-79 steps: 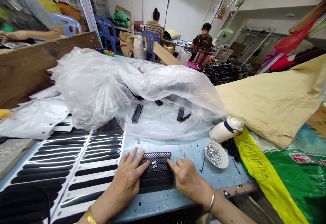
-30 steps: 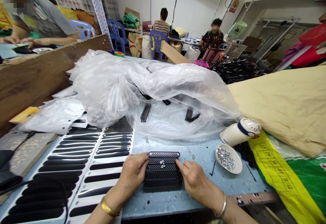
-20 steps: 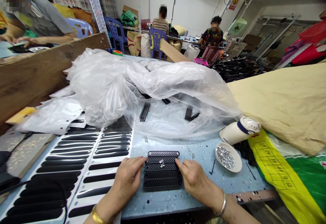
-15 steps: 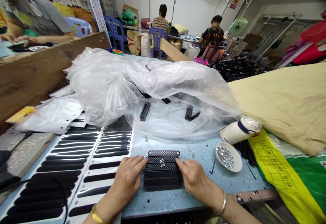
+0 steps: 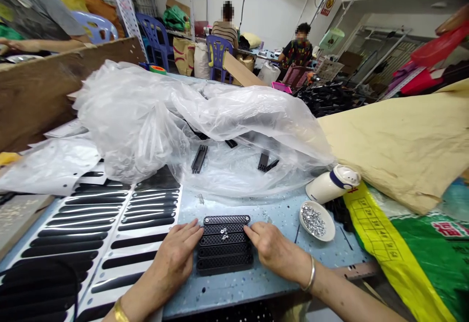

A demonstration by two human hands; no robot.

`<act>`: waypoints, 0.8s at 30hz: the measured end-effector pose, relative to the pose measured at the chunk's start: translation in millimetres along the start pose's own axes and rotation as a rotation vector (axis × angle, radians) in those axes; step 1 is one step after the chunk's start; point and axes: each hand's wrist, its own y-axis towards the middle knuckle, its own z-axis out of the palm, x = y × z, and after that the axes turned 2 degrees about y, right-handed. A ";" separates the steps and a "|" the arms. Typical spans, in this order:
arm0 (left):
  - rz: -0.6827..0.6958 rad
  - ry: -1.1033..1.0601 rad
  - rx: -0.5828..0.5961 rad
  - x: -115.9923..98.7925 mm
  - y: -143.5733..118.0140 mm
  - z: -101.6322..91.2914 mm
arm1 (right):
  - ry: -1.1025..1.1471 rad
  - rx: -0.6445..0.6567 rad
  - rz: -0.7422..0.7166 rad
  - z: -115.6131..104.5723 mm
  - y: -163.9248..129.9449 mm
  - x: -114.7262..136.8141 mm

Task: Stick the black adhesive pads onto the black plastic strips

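Note:
Several black plastic strips [image 5: 226,250] with a crosshatched face lie side by side on the blue table in front of me. A few small silvery nuts [image 5: 223,234] rest loose on top of them, and the farthest strip shows a metal piece in each end. My left hand [image 5: 178,246] lies at the left ends of the strips, fingers stretched forward, fingertips touching near the second strip. My right hand [image 5: 271,248] has its fingers curled, with the fingertips at that strip's right end. Anything pinched there is hidden.
A white bowl of small metal nuts [image 5: 317,221] and a cream bottle [image 5: 331,184] stand to the right. Clear plastic sheeting [image 5: 146,126] spreads behind, with black parts [image 5: 200,159] on it. Sheets of black strips [image 5: 120,248] lie left. Other people sit farther off.
The view has shifted slightly, so the table and hands appear farther left. Both hands stay at the ends of the strips, and the loose nuts stay on top.

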 end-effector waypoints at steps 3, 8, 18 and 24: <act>-0.012 -0.011 -0.009 -0.8 0.4 0.1 | 0.034 0.032 -0.025 -3.9 3.3 -1.1; -0.005 -0.019 -0.015 -1.5 4.3 -1.7 | 0.258 -0.082 0.117 8.1 9.6 -10.3; -0.028 -0.056 -0.032 -0.3 -2.2 3.6 | 0.169 -0.131 0.090 18.4 4.6 -7.8; -0.016 -0.049 -0.035 -1.7 -0.2 1.8 | -0.108 -0.040 -0.011 13.9 -1.6 6.2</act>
